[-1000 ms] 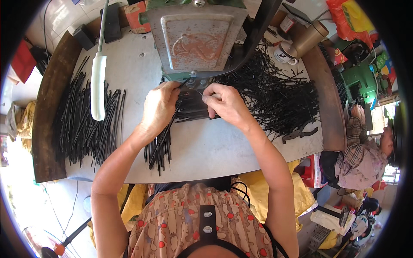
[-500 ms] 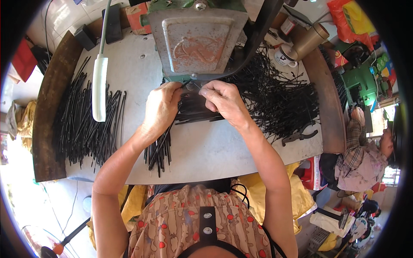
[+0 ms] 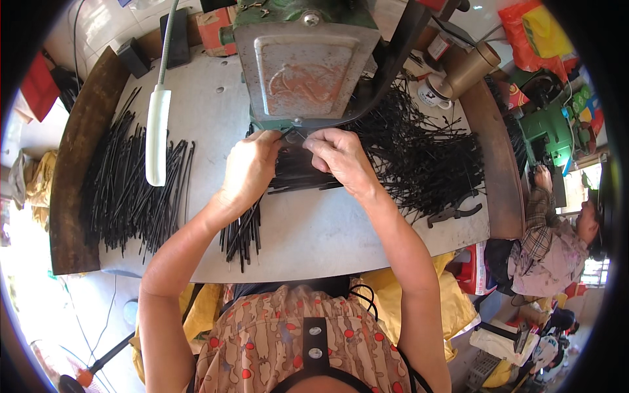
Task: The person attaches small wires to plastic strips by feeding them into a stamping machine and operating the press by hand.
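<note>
In the head view, the left hand has its grip on a thin black strand at the green-and-grey metal machine. The right hand pinches beside it, on what I cannot tell; heaped black strands cover part of the pale grey desk.

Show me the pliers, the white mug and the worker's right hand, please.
Pliers (image 3: 451, 213): head view, on the metal near the pivot.
White mug (image 3: 430, 94): head view, on the side of its body.
Right hand (image 3: 341, 156): head view, on the back of the hand.
</note>
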A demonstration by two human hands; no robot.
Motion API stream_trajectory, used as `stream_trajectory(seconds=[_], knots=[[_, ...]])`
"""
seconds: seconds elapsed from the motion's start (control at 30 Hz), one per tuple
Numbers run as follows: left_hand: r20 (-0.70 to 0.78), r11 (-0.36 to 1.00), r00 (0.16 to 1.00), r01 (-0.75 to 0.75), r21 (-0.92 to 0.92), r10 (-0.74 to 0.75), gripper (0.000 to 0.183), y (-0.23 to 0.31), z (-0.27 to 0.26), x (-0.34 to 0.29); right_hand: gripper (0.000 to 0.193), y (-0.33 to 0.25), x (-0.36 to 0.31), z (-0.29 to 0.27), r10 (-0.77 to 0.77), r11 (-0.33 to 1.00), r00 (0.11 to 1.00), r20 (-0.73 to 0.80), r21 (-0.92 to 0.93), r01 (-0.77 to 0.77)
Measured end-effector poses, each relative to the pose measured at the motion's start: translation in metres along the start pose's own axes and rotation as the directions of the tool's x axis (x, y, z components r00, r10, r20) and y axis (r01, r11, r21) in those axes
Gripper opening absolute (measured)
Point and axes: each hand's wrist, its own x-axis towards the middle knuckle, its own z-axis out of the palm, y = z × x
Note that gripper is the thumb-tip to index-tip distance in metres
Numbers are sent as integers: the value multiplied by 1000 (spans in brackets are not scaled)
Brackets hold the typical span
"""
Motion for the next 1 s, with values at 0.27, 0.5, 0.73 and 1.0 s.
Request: stream_trajectory(seconds=[0.27, 0.5, 0.73, 1.0], knots=[[156, 1000, 988, -10, 14, 8, 15, 23, -7, -8, 18, -5, 2, 0, 72, 995, 995, 70, -74, -66], [235, 922, 968, -7, 387, -91, 19, 17, -17, -31, 19, -2, 5, 1, 42, 997, 993, 106, 58, -49], [125, 974, 986, 79, 213, -108, 16, 6, -14, -32, 17, 4, 0, -17, 146, 954, 988, -46, 272, -128], [117, 952, 954, 287, -104, -275, 14, 9, -14, -7, 14, 5, -2, -5, 154, 802, 982, -112, 595, -58]])
